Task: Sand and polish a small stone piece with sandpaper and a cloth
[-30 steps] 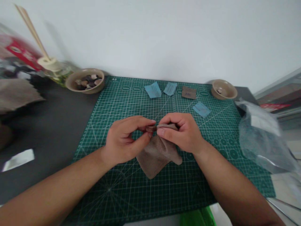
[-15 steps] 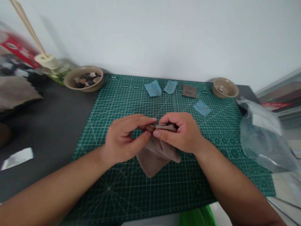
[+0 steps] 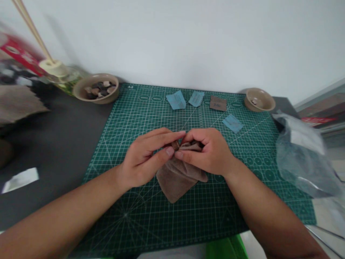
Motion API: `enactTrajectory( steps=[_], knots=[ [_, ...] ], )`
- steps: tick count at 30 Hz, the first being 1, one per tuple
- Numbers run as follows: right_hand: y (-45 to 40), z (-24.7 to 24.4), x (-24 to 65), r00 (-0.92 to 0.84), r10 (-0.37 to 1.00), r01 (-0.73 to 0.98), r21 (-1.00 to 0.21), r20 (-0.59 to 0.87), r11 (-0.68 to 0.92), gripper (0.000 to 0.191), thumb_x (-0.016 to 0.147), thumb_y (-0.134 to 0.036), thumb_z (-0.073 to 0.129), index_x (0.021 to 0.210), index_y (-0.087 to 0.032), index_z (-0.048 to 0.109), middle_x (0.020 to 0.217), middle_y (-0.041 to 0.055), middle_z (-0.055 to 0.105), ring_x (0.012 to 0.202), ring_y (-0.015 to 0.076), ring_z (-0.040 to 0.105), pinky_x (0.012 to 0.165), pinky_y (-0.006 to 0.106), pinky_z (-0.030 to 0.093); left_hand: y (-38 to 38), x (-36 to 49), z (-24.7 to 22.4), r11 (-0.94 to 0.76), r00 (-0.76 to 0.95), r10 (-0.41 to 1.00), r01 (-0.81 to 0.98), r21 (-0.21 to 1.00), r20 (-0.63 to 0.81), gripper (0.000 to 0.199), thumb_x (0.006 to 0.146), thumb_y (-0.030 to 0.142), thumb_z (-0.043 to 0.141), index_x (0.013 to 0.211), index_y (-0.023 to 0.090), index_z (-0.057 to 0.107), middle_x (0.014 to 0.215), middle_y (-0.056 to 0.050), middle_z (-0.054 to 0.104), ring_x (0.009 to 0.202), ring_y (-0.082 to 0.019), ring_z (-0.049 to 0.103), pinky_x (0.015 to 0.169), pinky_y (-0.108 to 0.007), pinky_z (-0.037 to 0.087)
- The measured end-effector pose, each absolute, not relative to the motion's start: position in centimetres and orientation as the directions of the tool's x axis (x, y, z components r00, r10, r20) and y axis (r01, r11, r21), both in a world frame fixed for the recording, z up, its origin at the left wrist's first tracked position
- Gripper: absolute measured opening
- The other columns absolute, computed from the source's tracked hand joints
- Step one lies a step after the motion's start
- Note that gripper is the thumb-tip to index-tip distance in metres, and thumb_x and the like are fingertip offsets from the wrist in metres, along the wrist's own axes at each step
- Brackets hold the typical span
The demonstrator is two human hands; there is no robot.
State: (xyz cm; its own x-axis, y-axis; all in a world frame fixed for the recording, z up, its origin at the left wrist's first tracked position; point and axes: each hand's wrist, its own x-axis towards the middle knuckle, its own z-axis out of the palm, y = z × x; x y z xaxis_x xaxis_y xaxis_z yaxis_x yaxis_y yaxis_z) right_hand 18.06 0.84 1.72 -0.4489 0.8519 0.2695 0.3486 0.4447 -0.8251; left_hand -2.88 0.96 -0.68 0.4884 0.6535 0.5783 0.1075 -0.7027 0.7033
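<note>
Over the green cutting mat [image 3: 129, 230], my two hands meet at a small brown stone [image 3: 175, 145]. My left hand [image 3: 147, 156] pinches the stone between thumb and fingers, and its fingertips reach to my right hand. A bunched fold of a grey-brown cloth [image 3: 176, 181] is gripped in my right hand [image 3: 208, 149], pressed against the stone's right side. The rest of the cloth hangs below both hands. Fingers cover most of the stone.
A bowl [image 3: 97, 100] of several stones stands at the back left, beside a reed diffuser [image 3: 55, 68]. Blue sandpaper pieces [image 3: 176, 100] and a brown sandpaper square [image 3: 218, 103] lie along the back. At right are another bowl [image 3: 260, 107] with a small piece inside and a clear plastic bag [image 3: 302, 158].
The stone has tilted in my left fingers and shows less. My left fingertips have shifted slightly up and right, closer to my right hand. The cloth fold is more crumpled.
</note>
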Motion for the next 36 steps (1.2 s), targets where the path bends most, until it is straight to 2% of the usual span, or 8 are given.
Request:
enactTrajectory(
  steps=[6,14,19,23,26,29,36],
  knots=[
    [0.7,1.5,18.0,-0.452,0.848,0.403,-0.785,0.276,0.47,0.02,0.078,-0.031,0.081,0.074,-0.015,0.07,0.061,-0.0052,0.064,0.054,0.0059,0.051,0.053,0.019,0.036,0.8,-2.9,-0.6,-0.656,0.495,0.693,0.13,0.744,0.524,0.046,0.097,0.013,0.053,0.139,0.03,0.062,0.104,-0.003,0.074,0.092,-0.017,0.068,0.076,-0.028,0.057],
    [0.8,1.2,17.8,-0.446,0.84,0.47,-0.718,0.308,0.513,0.023,0.081,-0.037,0.079,0.079,-0.015,0.072,0.07,-0.0018,0.071,0.063,0.0096,0.061,0.061,0.021,0.04,0.9,-2.9,-0.7,-0.598,0.511,0.741,0.208,0.774,0.436,0.042,0.1,0.021,0.05,0.141,0.024,0.06,0.105,-0.005,0.074,0.091,-0.017,0.068,0.076,-0.028,0.057],
    [0.7,1.4,18.0,-0.454,0.846,0.488,-0.717,0.279,0.498,0.023,0.081,-0.038,0.079,0.085,-0.015,0.074,0.073,-0.001,0.072,0.065,0.0111,0.062,0.062,0.023,0.04,0.8,-2.8,-1.4,-0.52,0.484,0.776,0.128,0.844,0.405,0.051,0.099,0.022,0.054,0.149,0.023,0.046,0.084,0.0,0.063,0.067,-0.01,0.059,0.06,-0.021,0.051],
    [0.7,1.6,18.0,-0.485,0.837,0.497,-0.707,0.254,0.503,0.023,0.084,-0.038,0.076,0.079,-0.016,0.072,0.068,-0.0018,0.068,0.062,0.0106,0.058,0.061,0.023,0.037,0.7,-2.5,-1.6,-0.485,0.451,0.791,0.05,0.873,0.413,0.041,0.097,0.021,0.058,0.137,0.021,0.051,0.084,0.0,0.062,0.073,-0.011,0.061,0.062,-0.021,0.054],
    [0.8,1.5,18.0,-0.53,0.811,0.504,-0.677,0.248,0.536,0.031,0.089,-0.036,0.07,0.067,-0.015,0.063,0.062,-0.0027,0.06,0.059,0.0092,0.052,0.059,0.024,0.032,0.6,-2.4,-1.5,-0.501,0.415,0.806,0.098,0.86,0.422,0.025,0.095,0.02,0.061,0.12,0.019,0.06,0.086,-0.001,0.064,0.074,-0.012,0.063,0.062,-0.021,0.056],
    [0.8,1.4,18.0,-0.556,0.792,0.482,-0.679,0.25,0.553,0.035,0.093,-0.034,0.066,0.065,-0.015,0.059,0.059,-0.0039,0.055,0.057,0.0081,0.048,0.058,0.024,0.03,0.7,-2.5,-1.4,-0.515,0.403,0.81,0.142,0.845,0.426,0.014,0.094,0.021,0.063,0.107,0.019,0.066,0.09,-0.003,0.067,0.076,-0.012,0.066,0.064,-0.022,0.057],
    [0.9,1.5,18.0,-0.607,0.764,0.403,-0.745,0.217,0.531,0.032,0.095,-0.03,0.064,0.067,-0.015,0.064,0.062,-0.0031,0.06,0.06,0.0083,0.053,0.06,0.022,0.034,1.3,-2.9,-1.4,-0.59,0.468,0.726,0.049,0.806,0.504,0.017,0.094,0.013,0.062,0.108,0.018,0.07,0.085,-0.002,0.069,0.069,-0.011,0.066,0.06,-0.021,0.054]
  ],
)
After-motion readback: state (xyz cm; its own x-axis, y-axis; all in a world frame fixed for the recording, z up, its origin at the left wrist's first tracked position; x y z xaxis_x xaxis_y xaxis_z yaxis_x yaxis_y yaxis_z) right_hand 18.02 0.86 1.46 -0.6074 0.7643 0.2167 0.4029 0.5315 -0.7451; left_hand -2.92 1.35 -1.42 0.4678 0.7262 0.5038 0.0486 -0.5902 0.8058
